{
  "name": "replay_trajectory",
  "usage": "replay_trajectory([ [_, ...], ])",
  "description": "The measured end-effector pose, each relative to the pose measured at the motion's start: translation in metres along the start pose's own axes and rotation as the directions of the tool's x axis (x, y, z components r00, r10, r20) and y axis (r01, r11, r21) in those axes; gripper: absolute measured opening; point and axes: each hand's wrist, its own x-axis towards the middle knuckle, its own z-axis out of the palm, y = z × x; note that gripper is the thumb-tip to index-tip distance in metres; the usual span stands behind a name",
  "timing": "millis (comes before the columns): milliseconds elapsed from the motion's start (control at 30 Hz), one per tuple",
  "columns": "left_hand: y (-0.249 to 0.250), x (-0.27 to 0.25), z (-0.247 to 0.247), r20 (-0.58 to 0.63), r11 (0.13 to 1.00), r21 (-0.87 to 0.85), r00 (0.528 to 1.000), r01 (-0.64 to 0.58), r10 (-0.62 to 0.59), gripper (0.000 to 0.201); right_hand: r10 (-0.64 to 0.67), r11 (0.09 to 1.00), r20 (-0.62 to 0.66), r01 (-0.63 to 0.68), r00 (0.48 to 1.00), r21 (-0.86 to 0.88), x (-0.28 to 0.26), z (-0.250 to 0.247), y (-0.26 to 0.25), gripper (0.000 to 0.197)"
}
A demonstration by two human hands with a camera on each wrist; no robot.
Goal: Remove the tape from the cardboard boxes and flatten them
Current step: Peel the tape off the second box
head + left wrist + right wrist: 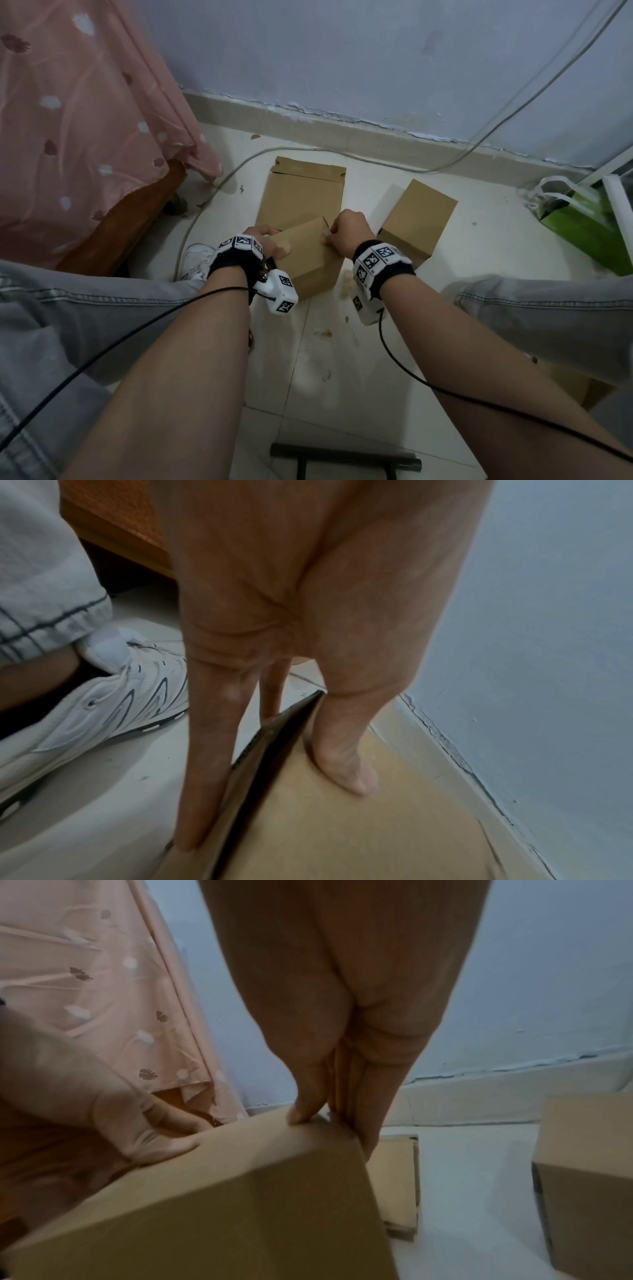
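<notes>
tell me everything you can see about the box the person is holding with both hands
The held box is plain brown cardboard, unprinted, still in box form rather than flattened, and tilted. It sits between the knees above the pale floor, partly overlapping the flattened box behind it. The left hand grips its left top edge, thumb on top and fingers down the side. The right hand pinches at its upper right corner, seemingly at an edge or tape end; no tape is clearly visible. Whether its base touches the floor cannot be told.

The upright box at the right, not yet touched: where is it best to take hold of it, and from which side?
Probably its top, from above with the right hand: the upright box stands free on the floor, its long side walls exposed for fingers and thumb.
</notes>
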Motion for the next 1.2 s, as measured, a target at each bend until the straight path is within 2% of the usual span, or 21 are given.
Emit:
replay_trajectory([
  [133, -0.002, 0.003, 0.001, 0.017, 1.0, -0.022, 1.0, -0.001, 0.002, 0.047, -0.032, 0.989, -0.143, 0.011, 0.989, -0.148, -0.012, 0.011, -0.006, 0.016],
  [233, -0.003, 0.005, 0.0, 0.011, 1.0, -0.025, 1.0, -0.01, 0.011, 0.047, -0.039, 0.98, -0.155, 0.008, 0.987, -0.197, -0.015, 0.014, -0.008, 0.019],
  [300, -0.004, 0.006, 0.0, 0.021, 0.999, -0.034, 1.0, -0.005, 0.006, 0.048, -0.01, 0.992, -0.141, -0.008, 0.99, -0.126, -0.011, 0.012, -0.003, 0.018],
  [400, -0.004, 0.008, -0.001, 0.013, 1.0, -0.03, 1.0, 0.009, -0.009, 0.047, 0.095, 0.983, -0.122, -0.074, 0.988, 0.167, -0.001, 0.004, 0.012, 0.023],
  [500, -0.005, 0.009, 0.0, 0.019, 0.999, -0.03, 0.999, 0.032, -0.032, 0.049, 0.147, 0.899, -0.032, -0.12, 0.989, 0.421, 0.003, -0.003, 0.02, 0.019],
  [600, -0.006, 0.01, 0.0, 0.02, 0.999, -0.044, 0.999, 0.03, -0.029, 0.05, 0.167, 0.775, 0.087, -0.185, 0.982, 0.604, 0.003, -0.008, 0.023, 0.017],
  [633, -0.006, 0.01, 0.0, 0.021, 0.999, -0.042, 0.999, 0.032, -0.031, 0.051, 0.156, 0.762, 0.109, -0.19, 0.982, 0.619, 0.002, -0.01, 0.025, 0.019],
  [700, -0.006, 0.011, -0.001, 0.03, 0.999, -0.022, 0.999, 0.038, -0.037, 0.052, 0.129, 0.817, 0.12, -0.174, 0.984, 0.549, 0.001, -0.012, 0.027, 0.021],
  [800, -0.006, 0.013, -0.001, 0.04, 0.999, -0.015, 0.999, 0.037, -0.036, 0.052, 0.137, 0.877, 0.049, -0.144, 0.989, 0.459, 0.002, -0.006, 0.026, 0.015],
  [900, -0.008, 0.014, -0.001, 0.039, 0.999, -0.011, 0.999, 0.03, -0.03, 0.052, 0.194, 0.829, 0.008, -0.168, 0.981, 0.533, 0.001, -0.001, 0.026, 0.011],
  [1000, -0.011, 0.016, -0.001, 0.057, 1.0, 0.015, 0.998, 0.006, -0.007, 0.055, 0.22, 0.749, 0.084, -0.223, 0.972, 0.624, -0.004, -0.008, 0.025, 0.009],
  [1100, -0.016, 0.016, -0.004, 0.05, 1.0, -0.011, 0.999, -0.011, 0.012, 0.055, 0.18, 0.73, 0.123, -0.216, 0.976, 0.648, -0.009, -0.022, 0.015, 0.006],
  [1200, -0.018, 0.014, -0.007, 0.101, 1.0, 0.014, 0.995, -0.017, 0.016, 0.057, 0.116, 0.716, 0.186, -0.212, 0.976, 0.666, -0.013, -0.034, 0.006, 0.017],
])
